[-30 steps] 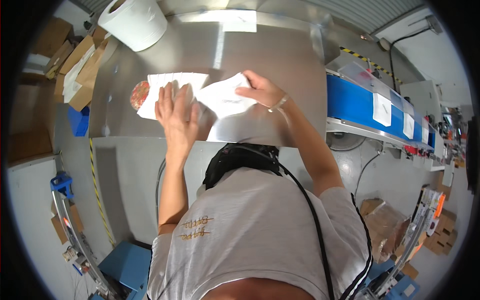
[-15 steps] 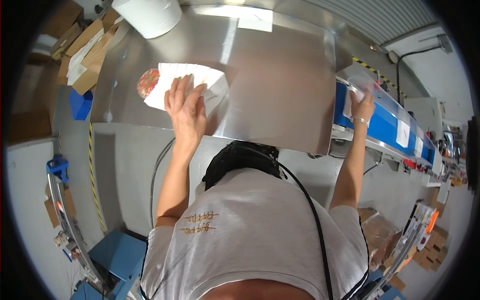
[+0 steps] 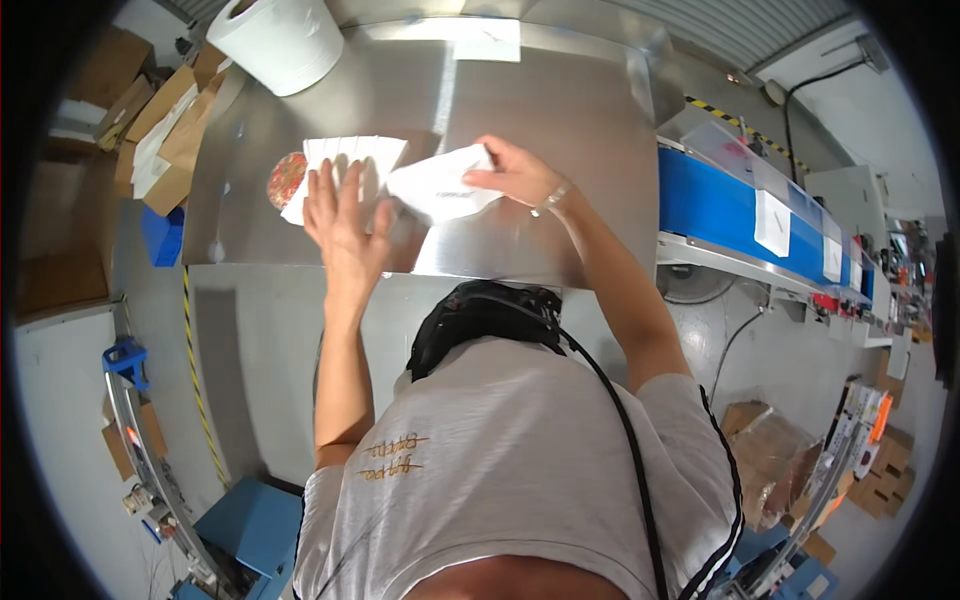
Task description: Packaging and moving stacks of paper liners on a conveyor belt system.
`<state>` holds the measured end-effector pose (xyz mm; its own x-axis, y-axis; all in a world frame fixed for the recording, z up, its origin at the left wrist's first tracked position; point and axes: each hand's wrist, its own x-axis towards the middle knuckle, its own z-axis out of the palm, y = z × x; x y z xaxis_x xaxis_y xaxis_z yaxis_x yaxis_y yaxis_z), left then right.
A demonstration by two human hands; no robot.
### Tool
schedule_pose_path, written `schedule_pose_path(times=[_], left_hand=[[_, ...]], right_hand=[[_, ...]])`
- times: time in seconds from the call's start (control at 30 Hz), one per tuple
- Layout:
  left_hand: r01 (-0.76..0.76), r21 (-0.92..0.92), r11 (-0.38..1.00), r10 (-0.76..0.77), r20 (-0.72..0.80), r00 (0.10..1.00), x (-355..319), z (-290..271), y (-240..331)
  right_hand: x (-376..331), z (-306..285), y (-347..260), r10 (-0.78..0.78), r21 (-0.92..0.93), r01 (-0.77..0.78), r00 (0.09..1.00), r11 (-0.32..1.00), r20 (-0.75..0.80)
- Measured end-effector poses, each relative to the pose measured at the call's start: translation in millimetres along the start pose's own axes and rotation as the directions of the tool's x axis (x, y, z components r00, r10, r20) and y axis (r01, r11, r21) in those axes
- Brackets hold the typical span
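Observation:
A fanned stack of white paper packets [image 3: 355,160] lies on the steel table. My left hand [image 3: 345,215] rests over it, fingers spread and stretched out. At the left end of the stack, a round red patterned piece [image 3: 287,182] shows partly from beneath the packets. Just right of the stack, my right hand [image 3: 518,178] pinches another white packet [image 3: 440,188] by its right end, thumb on top. This packet slants over the table, its left tip close to the stack. Small dark print shows on its face.
The steel table [image 3: 560,110] carries a white hollow cylinder [image 3: 285,50] at back left and a white sheet [image 3: 488,40] at the far edge. On the right runs a blue conveyor belt [image 3: 700,200] with white packets [image 3: 772,225] along it. Cardboard boxes [image 3: 170,120] stand left.
My right hand has come from the conveyor to the table, bringing a white packet beside the stack. My left hand stays on the stack, its fingers now more spread.

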<state>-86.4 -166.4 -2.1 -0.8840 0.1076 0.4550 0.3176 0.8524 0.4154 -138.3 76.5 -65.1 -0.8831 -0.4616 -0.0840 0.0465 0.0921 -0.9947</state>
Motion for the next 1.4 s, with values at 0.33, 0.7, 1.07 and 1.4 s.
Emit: schedule_pose_path(times=[0.33,0.7,1.07,1.4], left_hand=[[0.039,-0.087,0.995,-0.042,-0.029,0.999,-1.7,0.0,-11.7],[-0.011,-0.065,0.998,0.010,-0.004,1.000,-0.2,4.0,-10.1],[-0.034,0.035,0.999,0.034,-0.005,0.999,3.2,-0.4,-26.9],[-0.010,0.003,1.000,0.010,-0.030,0.999,4.6,-3.9,-30.1]], right_hand=[[-175.8,-189.0,53.2,0.004,-0.292,-0.592,0.446,0.751,-0.895],[-26.0,-29.9,-22.0,-0.118,-0.461,0.056,0.987,0.886,-0.106],[11.6,3.1,3.7,-0.032,0.070,0.034,0.999,0.997,-0.033],[-175.3,-188.0,60.3,0.067,-0.218,-0.585,0.427,0.781,-0.902]])
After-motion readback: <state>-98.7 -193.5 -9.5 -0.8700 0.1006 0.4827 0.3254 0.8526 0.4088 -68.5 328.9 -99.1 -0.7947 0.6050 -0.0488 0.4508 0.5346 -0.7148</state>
